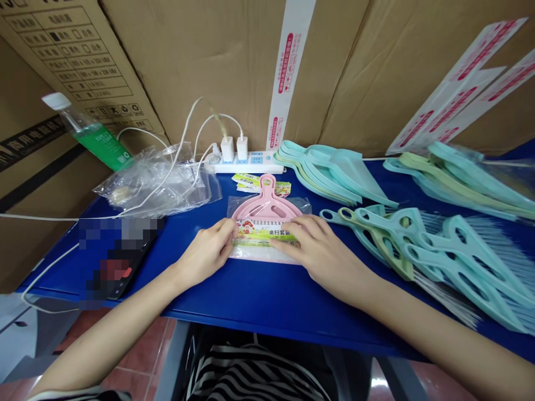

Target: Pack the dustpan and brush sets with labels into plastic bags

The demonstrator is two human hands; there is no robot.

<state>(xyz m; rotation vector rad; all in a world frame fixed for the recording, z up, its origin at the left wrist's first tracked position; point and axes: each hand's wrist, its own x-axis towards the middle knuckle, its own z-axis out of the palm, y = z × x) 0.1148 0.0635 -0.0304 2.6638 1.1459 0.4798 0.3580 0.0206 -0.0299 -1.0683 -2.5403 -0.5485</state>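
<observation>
A pink dustpan (pixel 267 203) lies in a clear plastic bag (pixel 251 255) on the blue table, its handle pointing away from me. Across its lower part is a yellow-green printed card (pixel 254 234), with a row of pale bristles showing along its top edge. My left hand (pixel 211 248) pinches the bag's left edge beside the card, fingers closed. My right hand (pixel 321 253) rests over the right part of the bag and card, fingers spread and bent, thumb on the card.
Teal and green dustpans (pixel 330 167) are stacked behind right; brushes (pixel 401 239) lie nearer. More dustpans (pixel 463 178) sit far right. A power strip (pixel 254 161), printed cards (pixel 246 181), plastic bags (pixel 167 184), a bottle (pixel 100 142) and a phone (pixel 134 262) are also there.
</observation>
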